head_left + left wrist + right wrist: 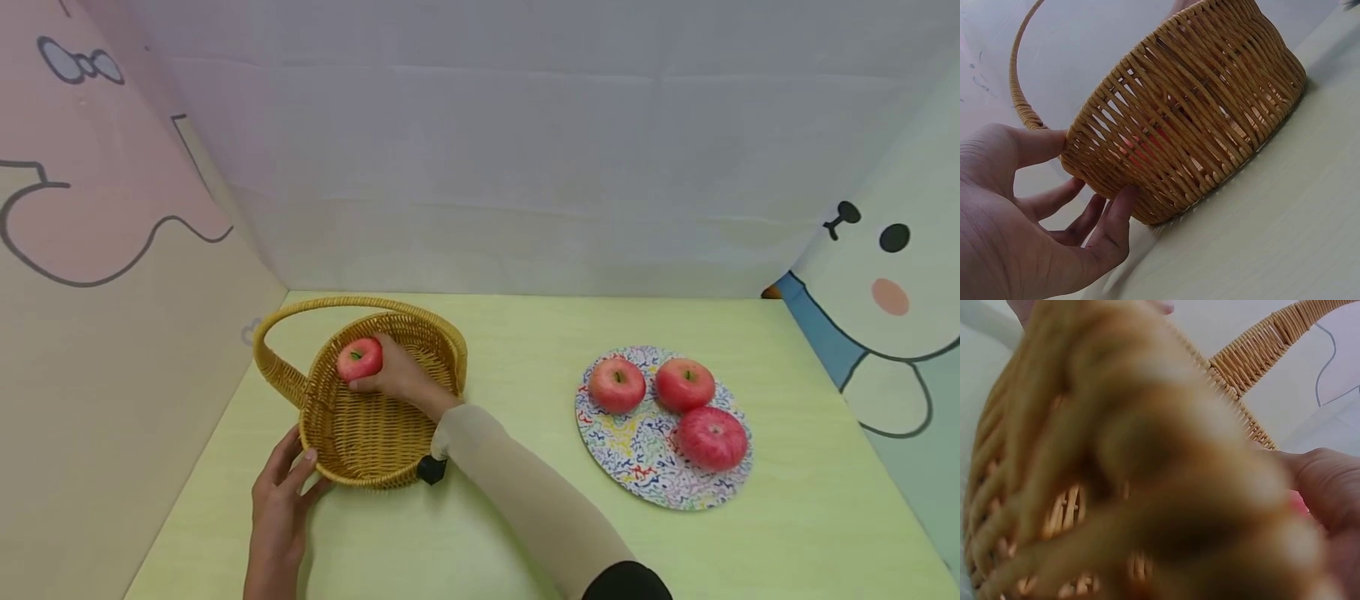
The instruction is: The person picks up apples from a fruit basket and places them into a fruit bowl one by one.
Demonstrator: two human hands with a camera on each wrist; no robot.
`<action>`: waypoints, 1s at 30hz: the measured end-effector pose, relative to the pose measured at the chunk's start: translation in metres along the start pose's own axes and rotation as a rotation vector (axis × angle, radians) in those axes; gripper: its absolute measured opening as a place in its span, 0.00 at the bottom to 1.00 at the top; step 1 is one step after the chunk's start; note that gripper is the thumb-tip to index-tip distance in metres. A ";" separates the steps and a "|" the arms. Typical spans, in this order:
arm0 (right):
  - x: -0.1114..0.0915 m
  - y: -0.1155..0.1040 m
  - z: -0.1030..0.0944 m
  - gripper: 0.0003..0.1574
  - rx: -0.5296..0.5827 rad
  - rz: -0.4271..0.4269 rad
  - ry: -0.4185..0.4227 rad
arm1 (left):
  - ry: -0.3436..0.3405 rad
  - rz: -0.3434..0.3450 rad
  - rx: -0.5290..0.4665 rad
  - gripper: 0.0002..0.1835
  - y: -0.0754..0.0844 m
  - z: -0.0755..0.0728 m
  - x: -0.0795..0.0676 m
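A red apple (pixel 358 360) is in my right hand (pixel 397 372), whose fingers and thumb grip it over the inside of a wicker basket (pixel 378 442). The right forearm reaches across the basket's right rim. My left hand (pixel 277 508) holds the basket at its front left, with fingertips against the rim and outer wall, as the left wrist view shows. Through the weave there, a patch of red shows faintly. In the right wrist view the blurred basket wall hides most of the apple and part of the right hand (pixel 1335 490).
To the right lies a round patterned plate (pixel 630 467) bearing one apple (pixel 617 386), a second apple (pixel 685 384) and a darker streaked red fruit (pixel 712 439). The basket's tall arched handle (pixel 360 302) stands toward the back. Printed cloth walls border the pale table (pixel 517 350).
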State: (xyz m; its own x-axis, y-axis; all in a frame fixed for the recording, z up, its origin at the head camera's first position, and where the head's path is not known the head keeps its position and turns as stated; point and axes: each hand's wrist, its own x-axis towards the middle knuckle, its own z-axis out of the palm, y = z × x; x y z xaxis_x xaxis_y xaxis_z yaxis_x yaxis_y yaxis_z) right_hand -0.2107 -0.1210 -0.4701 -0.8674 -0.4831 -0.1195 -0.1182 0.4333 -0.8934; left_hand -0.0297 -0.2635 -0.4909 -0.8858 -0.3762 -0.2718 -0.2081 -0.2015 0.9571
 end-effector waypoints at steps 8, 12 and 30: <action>0.002 -0.001 -0.002 0.56 -0.001 -0.024 0.019 | 0.005 0.002 -0.010 0.30 -0.001 0.001 0.001; 0.002 -0.001 -0.002 0.51 -0.022 -0.032 0.036 | 0.007 0.000 -0.010 0.30 -0.001 0.000 0.001; -0.007 0.002 -0.009 0.52 0.080 0.072 0.122 | 0.017 -0.012 -0.009 0.30 0.001 0.001 0.000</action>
State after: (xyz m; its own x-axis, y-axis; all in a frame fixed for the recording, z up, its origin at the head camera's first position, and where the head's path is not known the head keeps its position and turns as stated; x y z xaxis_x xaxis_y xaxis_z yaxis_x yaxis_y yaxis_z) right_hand -0.2095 -0.1097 -0.4668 -0.9251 -0.3547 -0.1356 -0.0187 0.3993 -0.9166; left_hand -0.0308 -0.2624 -0.4903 -0.8759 -0.3893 -0.2851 -0.2148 -0.2145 0.9528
